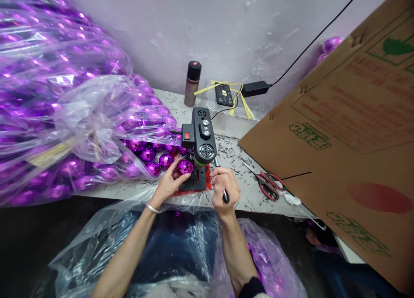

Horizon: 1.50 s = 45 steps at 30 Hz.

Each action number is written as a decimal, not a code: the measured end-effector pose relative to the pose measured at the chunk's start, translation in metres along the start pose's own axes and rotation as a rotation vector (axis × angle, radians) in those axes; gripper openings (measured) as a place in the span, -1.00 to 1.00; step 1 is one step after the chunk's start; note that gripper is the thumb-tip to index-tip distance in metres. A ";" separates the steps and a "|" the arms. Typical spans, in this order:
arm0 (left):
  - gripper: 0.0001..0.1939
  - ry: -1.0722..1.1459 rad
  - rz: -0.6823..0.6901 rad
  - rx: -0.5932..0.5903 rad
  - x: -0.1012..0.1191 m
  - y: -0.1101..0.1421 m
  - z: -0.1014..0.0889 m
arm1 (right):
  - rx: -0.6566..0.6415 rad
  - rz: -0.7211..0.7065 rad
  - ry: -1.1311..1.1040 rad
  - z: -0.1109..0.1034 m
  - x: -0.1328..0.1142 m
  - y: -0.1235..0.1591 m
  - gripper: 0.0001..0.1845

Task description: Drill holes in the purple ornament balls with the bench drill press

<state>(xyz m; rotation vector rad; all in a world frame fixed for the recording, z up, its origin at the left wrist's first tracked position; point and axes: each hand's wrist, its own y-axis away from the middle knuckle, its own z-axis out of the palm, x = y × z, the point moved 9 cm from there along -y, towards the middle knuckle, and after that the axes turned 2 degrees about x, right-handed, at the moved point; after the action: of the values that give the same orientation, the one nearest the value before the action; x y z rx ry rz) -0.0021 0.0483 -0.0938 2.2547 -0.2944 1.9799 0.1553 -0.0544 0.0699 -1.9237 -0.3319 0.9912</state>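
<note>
My left hand (171, 179) closes its fingers around a shiny purple faceted ball (185, 167), just left of the black bench machine (204, 136). That machine has round vents, buttons and a red switch, and stands on a black slotted base (196, 179). On its right side, my right hand (225, 188) is wrapped round a lever handle (225, 197) with a black grip. More purple balls (150, 155) spill from a large clear plastic bag at the left, close behind my left hand. The machine's head hides what lies directly under it.
A dark-capped bottle (192, 84), a phone (224, 94) and a black power adapter (256, 89) sit along the wall. Red-handled scissors (270, 186) lie right, beside a big cardboard box (343, 138). Small dark bits litter the table (239, 194). Clear plastic (129, 242) hangs over the front edge.
</note>
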 end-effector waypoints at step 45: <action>-0.44 -0.431 0.389 0.154 0.005 0.010 0.032 | 0.140 -0.019 0.018 0.008 0.025 0.039 -0.64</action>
<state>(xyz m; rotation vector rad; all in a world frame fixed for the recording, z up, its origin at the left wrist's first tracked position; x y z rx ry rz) 0.0272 0.0308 -0.0934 2.9030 -0.6917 1.6866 0.1592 -0.0568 0.0231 -1.7985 -0.2628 0.9587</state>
